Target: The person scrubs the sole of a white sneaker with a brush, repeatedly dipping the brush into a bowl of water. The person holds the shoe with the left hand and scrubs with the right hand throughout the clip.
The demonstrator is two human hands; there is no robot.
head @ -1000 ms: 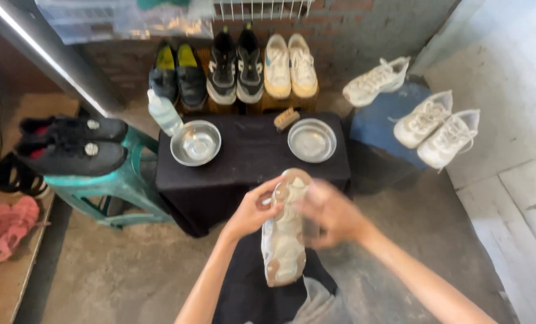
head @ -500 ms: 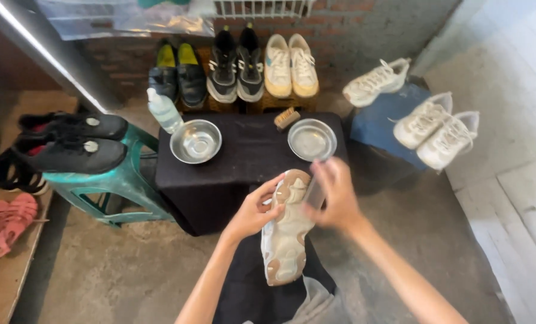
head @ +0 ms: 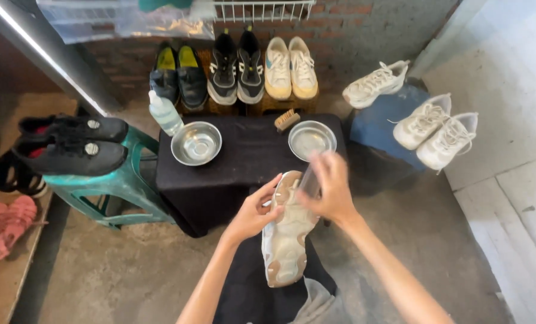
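Sole-up sneaker (head: 286, 237) at frame centre, over dark cloth on lap, toe toward 12 o'clock. Left hand (head: 253, 211) at 9 o'clock of shoe, fingers clamped on toe edge. Right hand (head: 330, 189) at 2 o'clock, fingers closed around blurred brush (head: 309, 180) pressed against sole. Two metal bowls (head: 196, 143) on black table (head: 250, 157) beyond, at 12 o'clock.

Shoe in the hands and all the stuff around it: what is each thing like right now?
Shoe: upside down, sole up, dirty brown patches.
Left hand: gripping the shoe's side.
Right hand: closed on a small blurred thing at the sole.
Left bowl: upright, shiny inside, contents unclear.
Right bowl: upright.
Brush: lying on the black table.
Bottle: tilted, cap on.
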